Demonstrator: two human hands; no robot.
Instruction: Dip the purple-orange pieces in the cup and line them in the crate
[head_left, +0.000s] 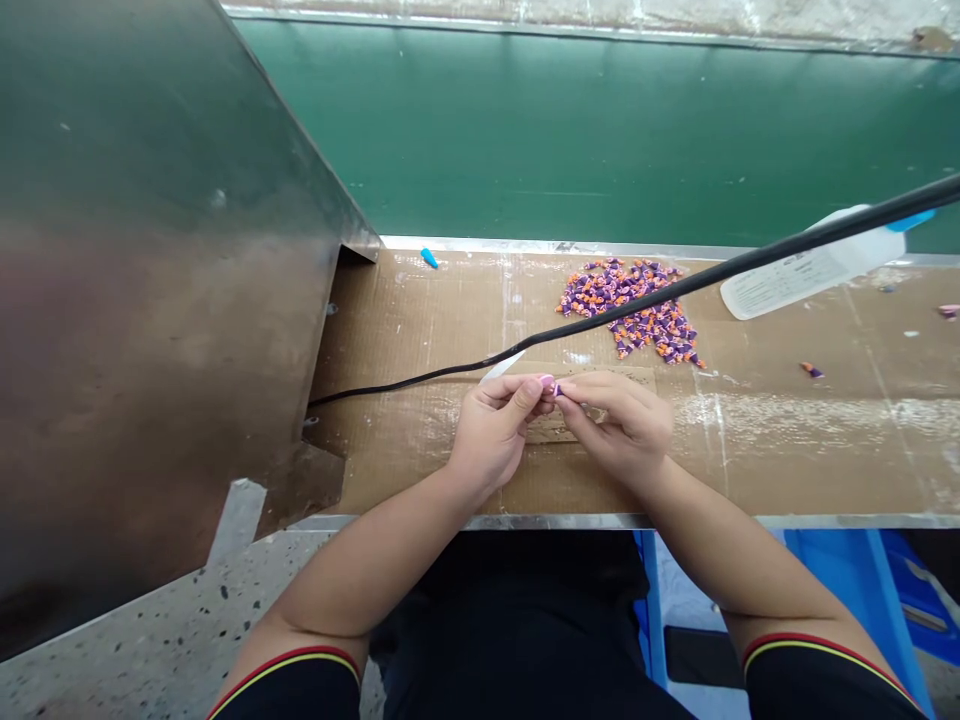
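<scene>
My left hand (489,428) pinches a small pink piece (547,381) between thumb and forefinger. Against it, my right hand (624,422) closes its fingertips on a small purple-and-white piece (557,391). The two pieces meet or nearly touch; fingers hide most of both. Beyond my hands lies a pile of small purple, orange and white pieces (652,325) on the cardboard-covered bench (450,320). One similar loose piece (811,370) rests to the right. A pointed white strip (502,366) shows just behind my left hand.
A black cable (450,370) crosses above the bench in front of my hands. A metal housing (172,300) stands at left. Along the back runs a green belt (585,140). A white bottle (810,270) lies at right; a small blue tip (428,258) sits at the back left.
</scene>
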